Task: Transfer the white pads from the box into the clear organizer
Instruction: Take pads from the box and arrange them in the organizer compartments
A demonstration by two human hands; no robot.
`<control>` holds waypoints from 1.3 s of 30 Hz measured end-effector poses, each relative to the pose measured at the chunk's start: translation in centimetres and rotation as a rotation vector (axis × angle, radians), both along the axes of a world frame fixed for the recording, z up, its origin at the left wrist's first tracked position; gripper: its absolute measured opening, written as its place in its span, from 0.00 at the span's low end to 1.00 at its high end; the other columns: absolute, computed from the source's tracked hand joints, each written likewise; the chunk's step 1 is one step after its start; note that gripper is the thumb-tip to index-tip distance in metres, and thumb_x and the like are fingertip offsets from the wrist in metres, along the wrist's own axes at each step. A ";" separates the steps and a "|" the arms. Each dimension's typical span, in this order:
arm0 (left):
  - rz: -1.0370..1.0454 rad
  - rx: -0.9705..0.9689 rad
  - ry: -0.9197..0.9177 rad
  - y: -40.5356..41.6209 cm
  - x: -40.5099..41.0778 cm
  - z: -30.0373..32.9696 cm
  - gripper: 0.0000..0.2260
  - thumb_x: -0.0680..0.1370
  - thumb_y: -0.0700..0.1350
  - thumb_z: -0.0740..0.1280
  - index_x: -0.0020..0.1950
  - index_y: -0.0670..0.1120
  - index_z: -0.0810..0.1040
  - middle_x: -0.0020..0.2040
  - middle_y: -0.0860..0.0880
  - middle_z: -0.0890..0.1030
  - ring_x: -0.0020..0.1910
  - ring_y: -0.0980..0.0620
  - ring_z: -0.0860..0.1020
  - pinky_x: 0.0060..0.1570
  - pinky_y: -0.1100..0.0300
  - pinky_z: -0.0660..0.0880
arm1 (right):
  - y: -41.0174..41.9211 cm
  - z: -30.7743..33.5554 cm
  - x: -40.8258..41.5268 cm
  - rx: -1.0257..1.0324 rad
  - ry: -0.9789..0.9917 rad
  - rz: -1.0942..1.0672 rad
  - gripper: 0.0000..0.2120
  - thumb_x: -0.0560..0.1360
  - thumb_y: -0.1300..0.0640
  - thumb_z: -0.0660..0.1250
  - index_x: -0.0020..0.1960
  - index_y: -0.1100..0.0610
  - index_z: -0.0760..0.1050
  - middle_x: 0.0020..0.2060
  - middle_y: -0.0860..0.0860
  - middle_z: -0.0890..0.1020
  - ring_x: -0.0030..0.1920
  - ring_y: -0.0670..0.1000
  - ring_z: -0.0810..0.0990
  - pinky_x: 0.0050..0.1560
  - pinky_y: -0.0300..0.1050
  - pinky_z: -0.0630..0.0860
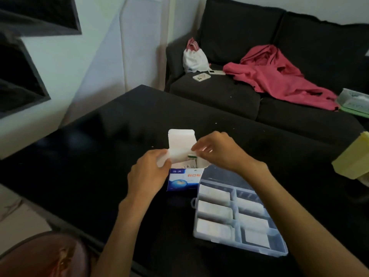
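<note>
At a black table (99, 136), a person's left hand (147, 172) grips the side of an open blue-and-white bandage box (184, 179) while the right hand (216, 150) pinches at its contents, beside a clear organizer (279, 250) already holding white pads (214, 209).
</note>
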State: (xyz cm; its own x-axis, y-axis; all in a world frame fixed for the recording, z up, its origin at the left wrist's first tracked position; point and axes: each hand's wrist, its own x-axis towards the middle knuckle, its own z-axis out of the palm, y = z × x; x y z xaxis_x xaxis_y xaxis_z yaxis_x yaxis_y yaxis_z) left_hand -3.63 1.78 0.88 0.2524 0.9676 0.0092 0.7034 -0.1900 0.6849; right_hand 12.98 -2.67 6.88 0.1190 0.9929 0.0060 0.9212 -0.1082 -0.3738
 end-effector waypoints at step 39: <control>-0.144 -0.266 -0.505 1.8 -0.8 -0.7 0.15 0.72 0.39 0.72 0.56 0.54 0.79 0.45 0.61 0.77 0.47 0.60 0.76 0.45 0.64 0.74 | -3.6 -4.9 -3.5 0.064 -0.178 -0.061 0.13 0.78 0.54 0.62 0.62 0.50 0.77 0.59 0.50 0.80 0.57 0.53 0.79 0.57 0.45 0.75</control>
State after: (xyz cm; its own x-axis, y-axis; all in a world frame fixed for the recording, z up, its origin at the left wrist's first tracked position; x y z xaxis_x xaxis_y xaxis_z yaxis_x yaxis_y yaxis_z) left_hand -4.43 3.60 0.22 0.4093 0.9093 -0.0755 0.2577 -0.0358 0.9656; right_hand 9.50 -6.29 1.96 0.1707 0.9807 0.0954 0.9658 -0.1473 -0.2135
